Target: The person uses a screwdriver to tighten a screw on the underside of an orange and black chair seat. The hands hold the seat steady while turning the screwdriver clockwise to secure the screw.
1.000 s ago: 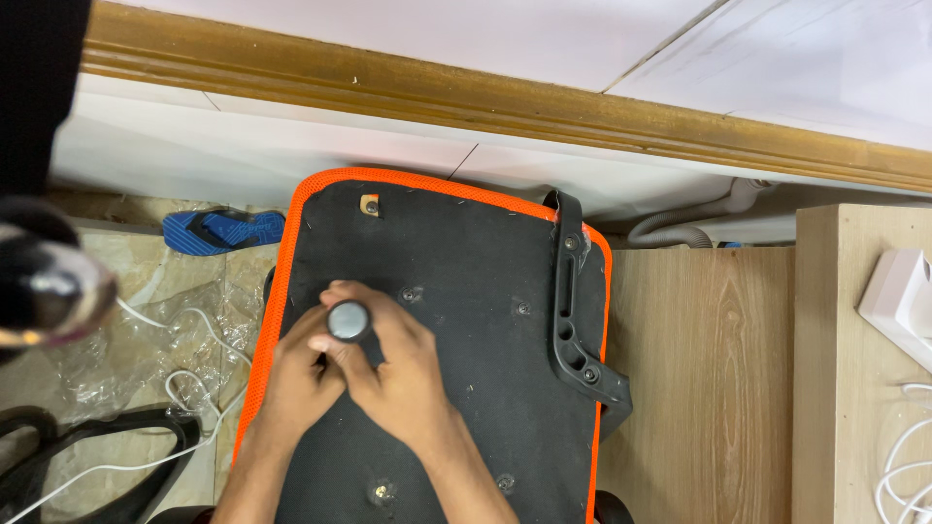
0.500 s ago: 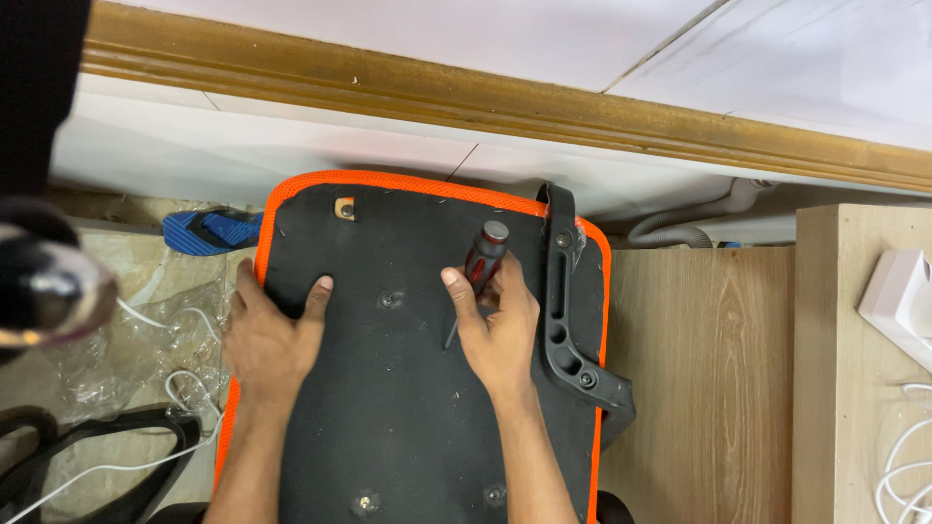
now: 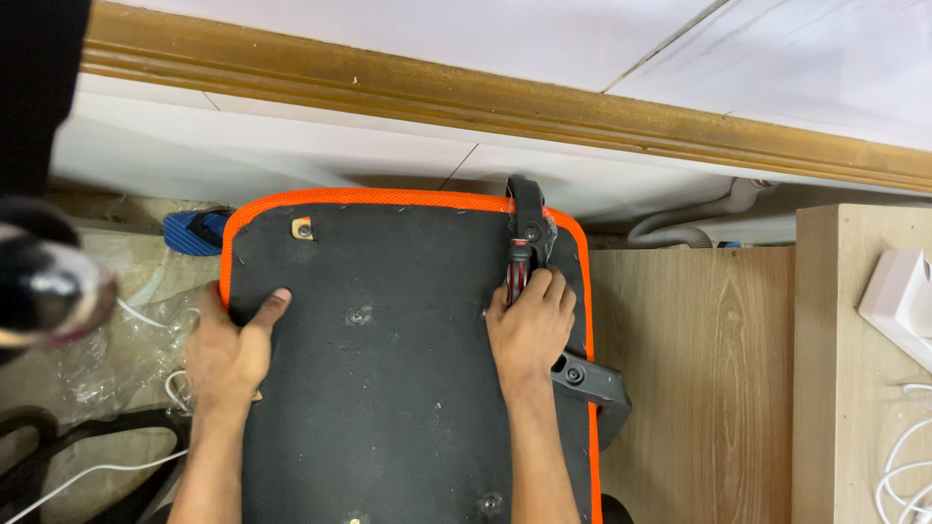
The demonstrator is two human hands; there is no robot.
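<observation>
An upturned chair seat lies in front of me, its black underside edged in orange mesh. My left hand grips the seat's left edge, thumb resting on the black surface. My right hand is closed on a red-and-black screwdriver and lies over a black plastic armrest bracket along the seat's right edge. The screwdriver points toward the bracket's upper end, near a screw there. Several screw holes dot the underside.
A white wall with a wooden moulding runs behind the seat. A light wood cabinet stands to the right with a white box and white cables. A blue sandal, plastic wrap, cables and a chrome chair part lie left.
Both hands left the seat's middle. The left hand went to the left edge, the right carried the screwdriver to the armrest bracket. The seat shifted left.
</observation>
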